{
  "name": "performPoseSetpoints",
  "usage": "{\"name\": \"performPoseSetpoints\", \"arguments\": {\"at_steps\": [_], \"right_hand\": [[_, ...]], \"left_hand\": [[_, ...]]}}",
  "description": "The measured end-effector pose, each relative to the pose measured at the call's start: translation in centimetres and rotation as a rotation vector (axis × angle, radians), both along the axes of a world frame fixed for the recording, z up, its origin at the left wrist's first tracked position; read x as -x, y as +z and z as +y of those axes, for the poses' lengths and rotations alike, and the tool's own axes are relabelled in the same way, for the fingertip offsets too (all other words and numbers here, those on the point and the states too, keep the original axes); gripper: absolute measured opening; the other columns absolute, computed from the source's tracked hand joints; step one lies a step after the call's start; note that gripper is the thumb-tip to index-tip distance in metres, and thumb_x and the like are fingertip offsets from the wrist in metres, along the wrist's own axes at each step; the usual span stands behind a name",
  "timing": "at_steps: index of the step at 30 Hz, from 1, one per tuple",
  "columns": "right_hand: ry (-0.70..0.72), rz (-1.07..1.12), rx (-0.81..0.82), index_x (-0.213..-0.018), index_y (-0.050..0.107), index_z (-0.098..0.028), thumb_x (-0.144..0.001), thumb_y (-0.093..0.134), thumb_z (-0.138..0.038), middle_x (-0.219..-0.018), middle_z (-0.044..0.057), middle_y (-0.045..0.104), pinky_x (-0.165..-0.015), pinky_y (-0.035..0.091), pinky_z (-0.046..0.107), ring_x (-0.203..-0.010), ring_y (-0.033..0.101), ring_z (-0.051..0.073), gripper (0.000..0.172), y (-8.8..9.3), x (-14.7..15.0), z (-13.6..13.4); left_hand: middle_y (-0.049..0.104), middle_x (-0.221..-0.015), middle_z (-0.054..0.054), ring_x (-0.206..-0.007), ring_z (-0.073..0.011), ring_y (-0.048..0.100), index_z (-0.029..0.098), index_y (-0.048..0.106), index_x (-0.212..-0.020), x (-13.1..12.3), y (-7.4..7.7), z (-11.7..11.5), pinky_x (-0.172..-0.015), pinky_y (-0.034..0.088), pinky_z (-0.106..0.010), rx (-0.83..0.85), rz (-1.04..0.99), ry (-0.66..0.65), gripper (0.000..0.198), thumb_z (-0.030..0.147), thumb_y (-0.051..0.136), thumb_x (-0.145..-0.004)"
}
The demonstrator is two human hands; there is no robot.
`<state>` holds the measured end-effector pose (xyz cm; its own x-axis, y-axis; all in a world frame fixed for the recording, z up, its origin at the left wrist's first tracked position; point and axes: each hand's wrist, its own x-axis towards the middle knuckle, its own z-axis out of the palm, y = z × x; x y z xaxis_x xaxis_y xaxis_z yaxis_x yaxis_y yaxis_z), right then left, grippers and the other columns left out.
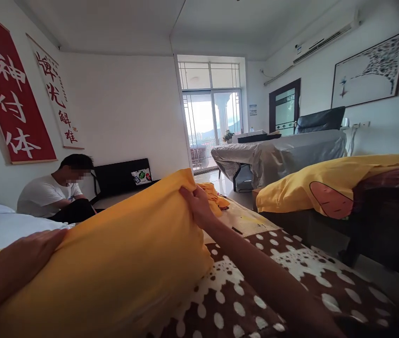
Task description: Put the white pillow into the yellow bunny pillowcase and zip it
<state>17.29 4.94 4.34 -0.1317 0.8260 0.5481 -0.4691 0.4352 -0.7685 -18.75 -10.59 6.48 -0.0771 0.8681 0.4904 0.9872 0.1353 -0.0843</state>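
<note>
A large yellow pillow [125, 253] with a smooth cloth cover fills the lower left of the head view, tilted up in front of me. My right hand [199, 206] pinches its upper right corner, where the cloth is pulled into folds. At the pillow's upper left edge, my left hand [33, 251] grips the cover, its fingertips hidden behind the edge. Underneath lies a brown bedspread with white spots [241, 281].
At the left sits a person [48, 192] in a white shirt, beside white bedding [5, 225]. Crumpled yellow cloth [215, 197] lies beyond my right hand. A yellow cloth [290, 188] drapes over dark furniture at the right. Further back stands a covered table [276, 155].
</note>
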Motion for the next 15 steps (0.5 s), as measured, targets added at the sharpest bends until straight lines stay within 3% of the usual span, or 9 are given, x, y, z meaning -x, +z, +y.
{"name": "performPoseSetpoints", "arguments": {"at_steps": [3,5,7,8,11,13,15], "right_hand": [[-0.023,-0.008,-0.006,-0.088,0.058,-0.021,-0.064,0.071,-0.044,-0.086,0.001,0.065,-0.066,0.049,0.028,-0.075,0.059,0.017,0.035,1.0,0.4,-0.2],[-0.016,-0.019,-0.018,-0.087,0.06,-0.021,-0.062,0.074,-0.042,-0.084,0.001,0.065,-0.065,0.05,0.028,-0.073,0.059,0.017,0.035,1.8,0.5,-0.5],[0.004,-0.02,-0.013,-0.084,0.061,-0.02,-0.06,0.075,-0.04,-0.081,0.001,0.065,-0.062,0.05,0.028,-0.07,0.059,0.017,0.035,2.5,0.5,-1.0],[0.015,-0.021,-0.008,-0.083,0.061,-0.02,-0.059,0.076,-0.039,-0.08,0.001,0.065,-0.061,0.05,0.028,-0.069,0.059,0.017,0.034,2.9,0.4,-1.3],[0.042,-0.043,-0.028,-0.082,0.063,-0.018,-0.059,0.076,-0.039,-0.077,0.002,0.066,-0.06,0.05,0.03,-0.066,0.06,0.017,0.033,3.9,-0.8,-2.0],[0.063,-0.073,-0.088,-0.085,0.065,-0.018,-0.064,0.074,-0.041,-0.079,0.003,0.068,-0.065,0.051,0.031,-0.07,0.062,0.018,0.032,3.9,-2.2,-2.2],[0.04,-0.158,-0.161,-0.092,0.067,-0.02,-0.069,0.071,-0.044,-0.087,0.004,0.07,-0.072,0.052,0.032,-0.078,0.064,0.019,0.033,2.9,-3.8,-1.9]], "left_hand": [[0.064,-0.093,-0.014,-0.097,-0.0364,0.056,0.021,0.062,-0.088,-4.9,2.8,0.3,-0.077,0.042,-0.05,-0.155,0.222,-0.03,0.044,0.044,0.026,-0.079],[0.063,-0.104,-0.01,-0.102,-0.0281,0.056,0.02,0.058,-0.108,-10.6,5.0,1.0,-0.087,0.043,-0.043,-0.328,-0.115,-0.097,0.053,0.057,0.032,-0.079],[0.06,-0.118,-0.008,-0.106,-0.0255,0.057,0.021,0.049,-0.124,-16.7,6.6,2.2,-0.085,0.045,-0.037,-0.281,-0.325,-0.211,0.066,0.063,0.041,-0.074],[0.062,-0.115,-0.009,-0.099,-0.0255,0.06,0.02,0.048,-0.125,-19.4,7.0,3.0,-0.079,0.046,-0.035,-0.205,-0.391,-0.243,0.071,0.065,0.045,-0.07],[0.066,-0.084,-0.008,-0.07,-0.0209,0.06,0.017,0.061,-0.094,-24.5,7.2,5.6,-0.059,0.041,-0.029,0.055,-0.465,-0.334,0.045,0.055,0.047,-0.075],[0.061,-0.07,-0.006,-0.062,-0.0185,0.055,0.017,0.059,-0.072,-25.6,6.5,7.0,-0.056,0.035,-0.029,0.005,-0.453,-0.378,0.035,0.047,0.042,-0.081],[0.06,-0.067,-0.005,-0.062,-0.018,0.052,0.018,0.057,-0.066,-25.5,5.5,7.9,-0.057,0.032,-0.029,-0.094,-0.429,-0.416,0.038,0.046,0.038,-0.085]]}}
